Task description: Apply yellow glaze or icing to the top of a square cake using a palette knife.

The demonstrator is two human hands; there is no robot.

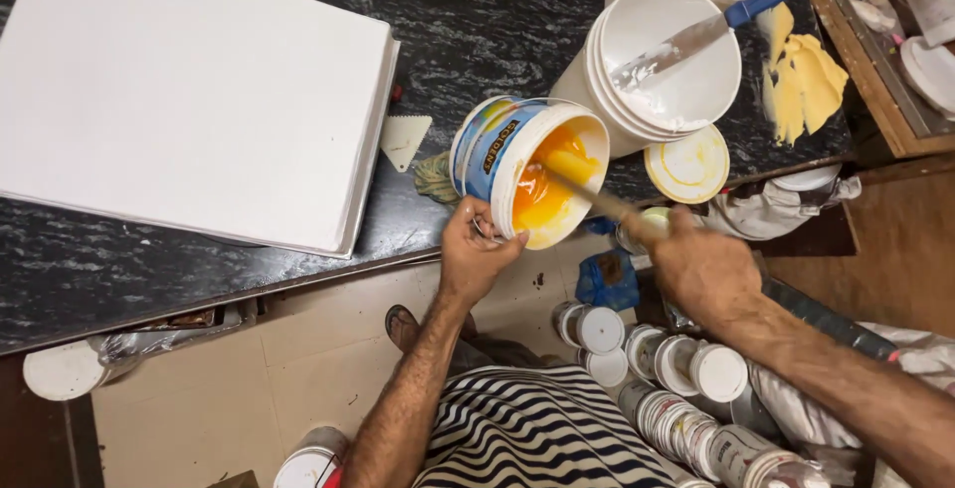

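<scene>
Stick's grip [637,217] hidden inside right hand [701,269]

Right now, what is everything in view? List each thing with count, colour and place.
canvas: one, white, flat on the counter's left
counter: one, black marbled
paint tub: one, white and blue, orange-yellow paint inside, tilted at the counter's edge
stick: one, paint-coated tip inside the tub
stacked buckets: two stacks, white, upper right
palette knife: one, blue handle, resting in the near stack
yellow paint patch: one, far right of the counter
lid: one, white-yellow, near the buckets
small jars: many, white lids, on the floor
left hand: grip on the tub's rim
right hand: grip on the stick
</scene>
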